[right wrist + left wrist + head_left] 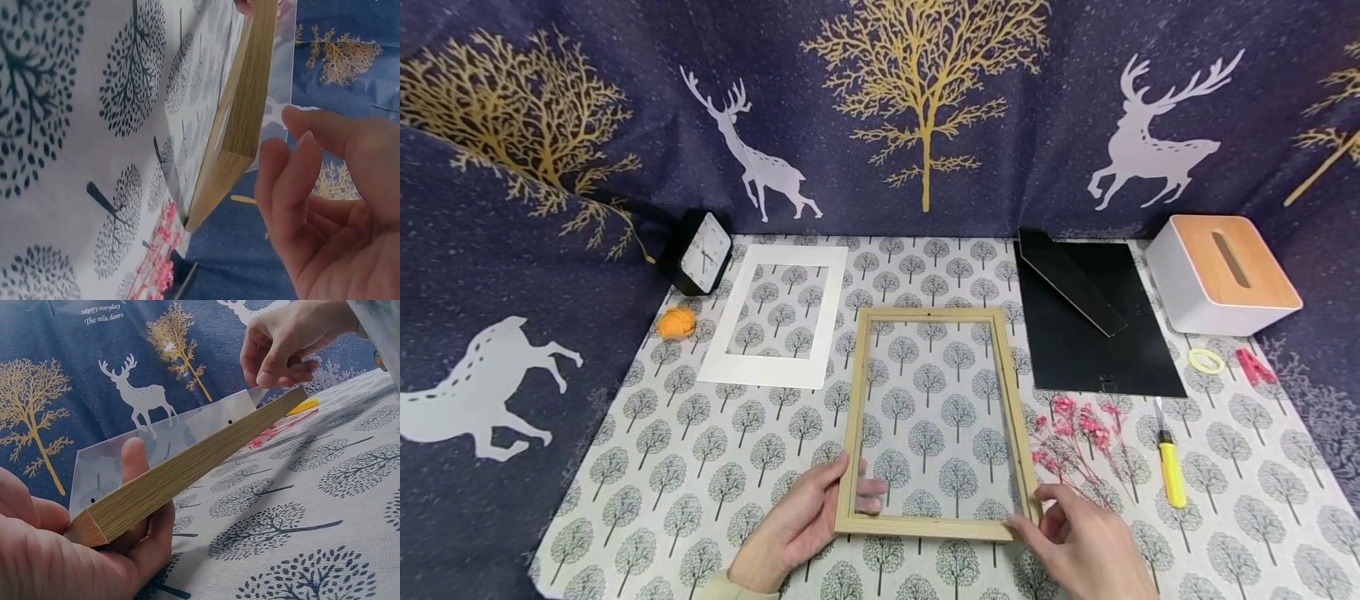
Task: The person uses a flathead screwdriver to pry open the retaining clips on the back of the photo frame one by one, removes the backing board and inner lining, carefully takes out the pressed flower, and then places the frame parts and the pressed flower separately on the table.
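Tilted up off the table at its near side, a light wooden picture frame (928, 527) is held by my left hand (801, 517) at the near left corner. In the left wrist view, that hand's fingers reach under and around the wood (187, 469). A clear sheet (162, 434) stands out from the frame's upper side in this view. At the near right corner, my right hand (1078, 537) pinches the sheet's corner between thumb and fingertips. The right wrist view shows the clear sheet (281, 94) with the right hand (331, 194) at its edge, beside the frame's corner (234, 169).
A white mat (772, 372) lies left; behind it stand a clock (706, 252) and an orange ball-like item (677, 322). Right are a black backing board (1060, 350), pink flowers (1078, 425), a yellow-handled screwdriver (1171, 475), a tissue box (1225, 275), a yellow ring (1206, 361) and a red item (1255, 367).
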A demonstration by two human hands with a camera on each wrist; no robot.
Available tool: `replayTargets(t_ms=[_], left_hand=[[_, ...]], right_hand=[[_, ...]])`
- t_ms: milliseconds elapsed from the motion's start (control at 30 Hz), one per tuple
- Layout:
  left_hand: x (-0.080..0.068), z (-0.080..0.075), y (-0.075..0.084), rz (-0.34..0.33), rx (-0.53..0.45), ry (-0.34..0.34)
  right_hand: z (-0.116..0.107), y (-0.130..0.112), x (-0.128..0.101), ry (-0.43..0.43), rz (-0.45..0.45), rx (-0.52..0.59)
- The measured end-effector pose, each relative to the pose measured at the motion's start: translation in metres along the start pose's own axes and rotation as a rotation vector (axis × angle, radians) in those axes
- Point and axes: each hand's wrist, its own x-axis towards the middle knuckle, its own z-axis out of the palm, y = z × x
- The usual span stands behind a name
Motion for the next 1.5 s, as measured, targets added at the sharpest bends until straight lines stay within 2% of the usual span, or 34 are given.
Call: replayTargets(t_ms=[200, 267, 333, 433, 500, 533, 600, 767, 900, 1000, 1200, 1367, 1500], left_hand=[[-0.002, 0.0, 0.0, -0.001, 0.039, -0.005], [-0.004, 0.0, 0.0, 0.002, 0.052, -0.006], [-0.004, 0.001, 0.0, 0.007, 0.065, -0.001], [-0.004, 0.003, -0.001, 0.013, 0.072, 0.023], [-0.003, 0.005, -0.001, 0.014, 0.077, 0.035], [-0.003, 0.005, -0.002, 0.015, 0.075, 0.039], [-0.003, 0.006, -0.002, 0.014, 0.079, 0.043], [-0.003, 0.007, -0.002, 0.025, 0.092, 0.048], [-0.002, 0.005, -0.001, 0.05, 0.165, 0.074], [-0.002, 0.004, 0.0, 0.07, 0.245, 0.11], [-0.005, 0.01, -0.002, 0.099, 0.31, 0.182], [-0.003, 0.015, -0.006, 0.122, 0.32, 0.218], [-0.001, 0.018, -0.01, 0.151, 0.334, 0.246]], right_hand=[[0.004, -0.005, -0.004, 0.073, 0.0, 0.085], [0.005, -0.007, -0.005, 0.077, 0.038, 0.159], [0.005, -0.01, -0.005, 0.045, 0.149, 0.326], [0.005, -0.01, -0.004, -0.025, 0.405, 0.75], [0.006, -0.008, -0.002, -0.047, 0.564, 0.981], [0.008, -0.007, -0.001, -0.061, 0.613, 1.067], [0.011, -0.006, -0.001, -0.1, 0.646, 1.148], [0.017, -0.01, 0.003, -0.235, 0.682, 1.127], [0.014, -0.019, 0.004, -0.224, 0.7, 1.051], [0.011, -0.024, 0.003, -0.206, 0.68, 1.024], [0.007, -0.017, 0.001, -0.266, 0.584, 1.1], [0.005, -0.018, 0.004, -0.228, 0.562, 1.191], [-0.002, -0.015, 0.007, -0.248, 0.543, 1.248]])
